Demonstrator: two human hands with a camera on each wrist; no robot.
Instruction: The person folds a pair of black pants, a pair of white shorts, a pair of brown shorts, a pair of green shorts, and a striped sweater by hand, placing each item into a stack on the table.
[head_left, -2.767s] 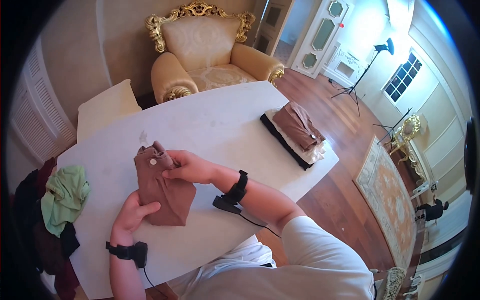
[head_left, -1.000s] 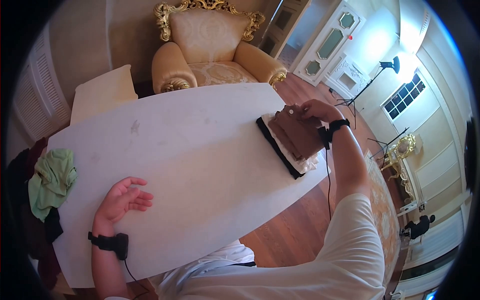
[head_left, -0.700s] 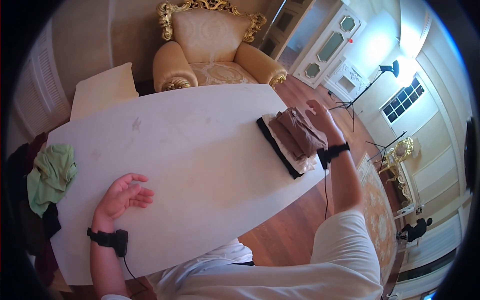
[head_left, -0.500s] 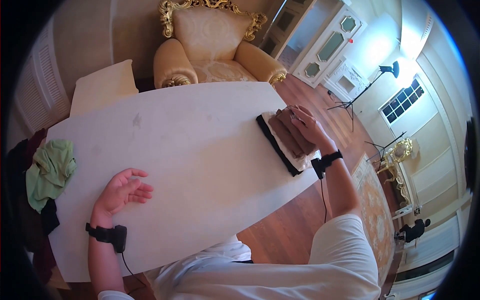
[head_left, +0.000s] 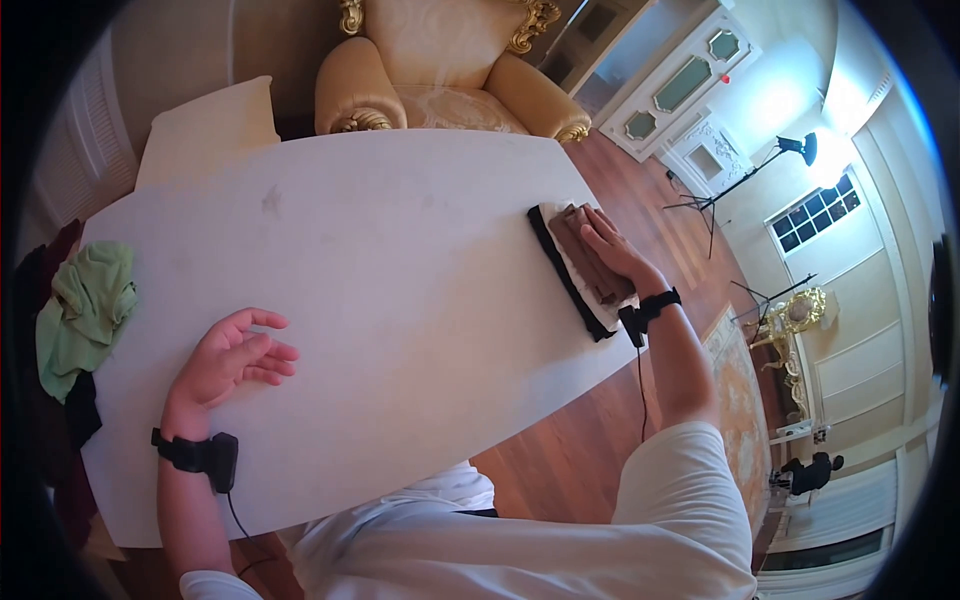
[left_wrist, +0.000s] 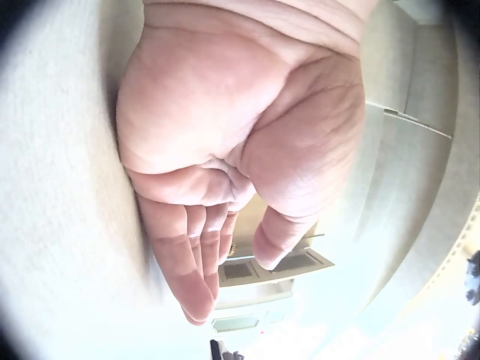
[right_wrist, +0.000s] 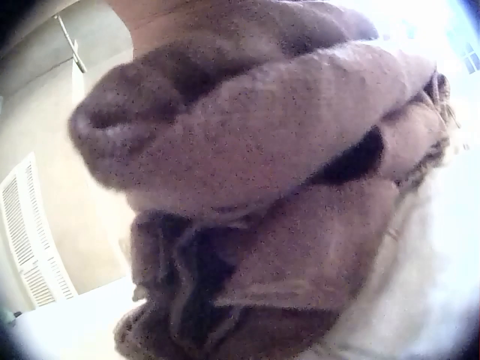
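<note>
At the table's right end lies a stack of folded cloth: brown pieces (head_left: 583, 262) on top, white cloth (head_left: 572, 268) under them and a black piece (head_left: 562, 272) lowest. My right hand (head_left: 622, 254) rests on the brown cloth with its fingers extended. Folded brown layers (right_wrist: 255, 142) fill the right wrist view, and the fingers are hidden there. My left hand (head_left: 228, 358) lies relaxed on its side at the left of the white table (head_left: 380, 280). In the left wrist view the left hand (left_wrist: 225, 150) holds nothing, palm showing and fingers loosely extended.
A green cloth (head_left: 88, 300) lies at the table's left edge, with dark cloth (head_left: 62, 420) beside and below it. Behind the table stand a gold armchair (head_left: 450, 70) and a cream panel (head_left: 210, 130). A light stand (head_left: 712, 205) is at the far right.
My right hand carried the brown cloth to the stack, let go, lifted off, then came down flat on it. My left hand released the cloth earlier and stays on the table. The head view has tilted down.
</note>
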